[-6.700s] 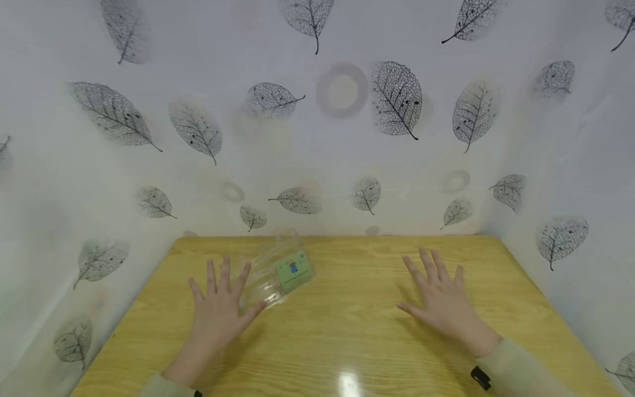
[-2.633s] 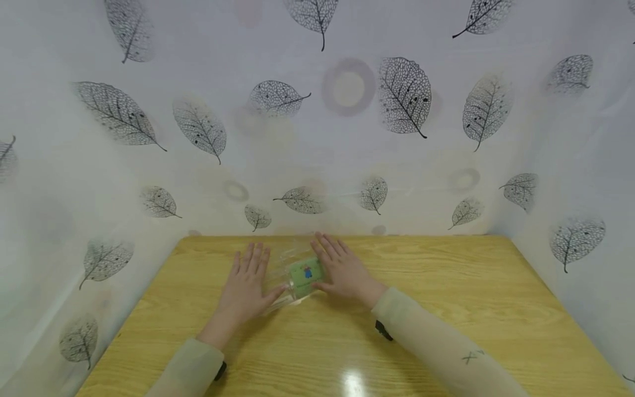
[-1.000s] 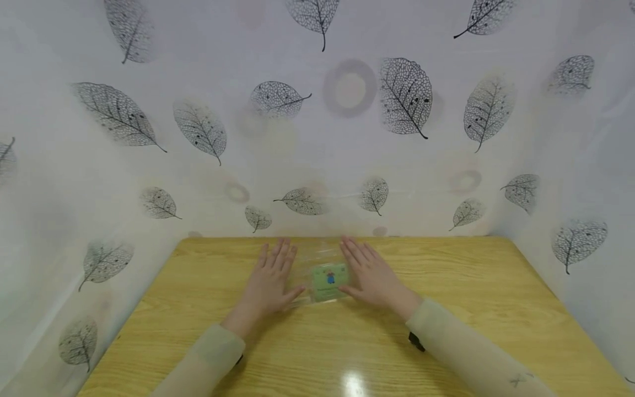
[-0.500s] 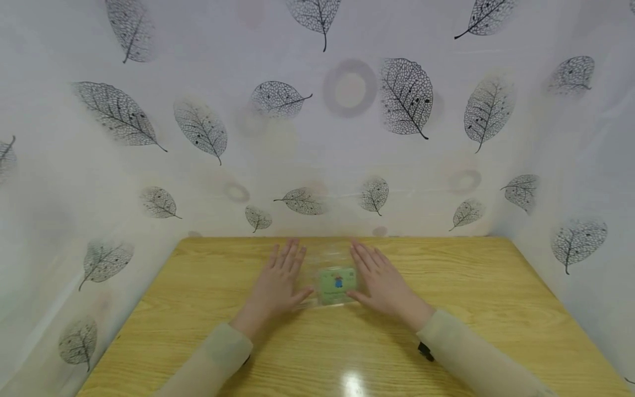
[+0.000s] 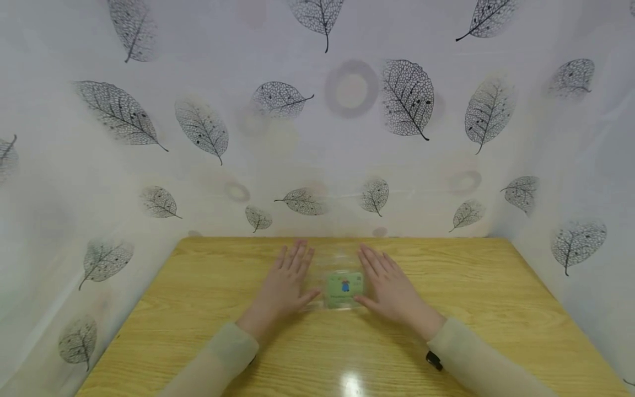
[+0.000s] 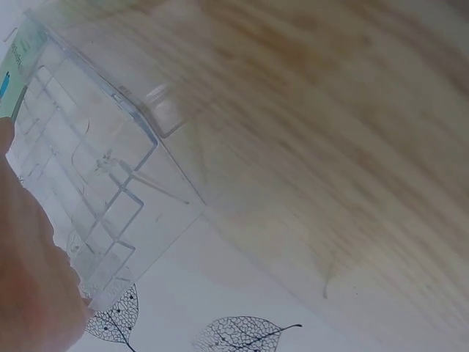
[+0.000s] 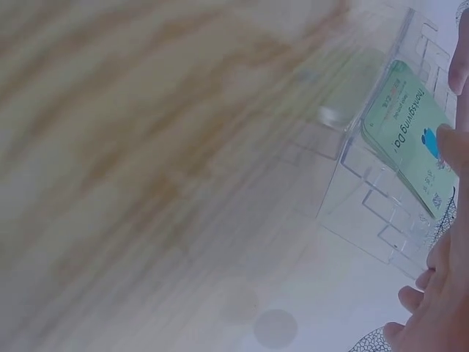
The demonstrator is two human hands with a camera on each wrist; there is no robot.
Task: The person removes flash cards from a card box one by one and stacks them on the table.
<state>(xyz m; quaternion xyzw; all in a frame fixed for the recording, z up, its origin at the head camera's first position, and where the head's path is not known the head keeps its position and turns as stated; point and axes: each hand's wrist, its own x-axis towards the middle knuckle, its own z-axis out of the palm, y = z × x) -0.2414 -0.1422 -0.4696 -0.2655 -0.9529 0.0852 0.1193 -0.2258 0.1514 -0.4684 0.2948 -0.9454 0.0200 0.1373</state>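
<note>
A clear plastic card holder with stepped compartments stands on the table between my hands. In its front slot leans a green stack of cards, and the right wrist view shows "Thanksgiving Day" and a blue figure on the front card. My left hand lies along the holder's left side, fingers straight and thumb pointing inward. My right hand flanks the right side with straight fingers, its thumb at the front card's edge. Exact contact of the left fingertips is hard to make out.
The yellow wood-grain table is glossy and reflects light near its front. A pale leaf-printed sheet hangs behind the table's back edge and along both sides.
Both hands, first spread apart, have come in to the holder's sides. The holder has slid right to the table's middle and turned from slanted to nearly square; it moved slightly right in the last half second.
</note>
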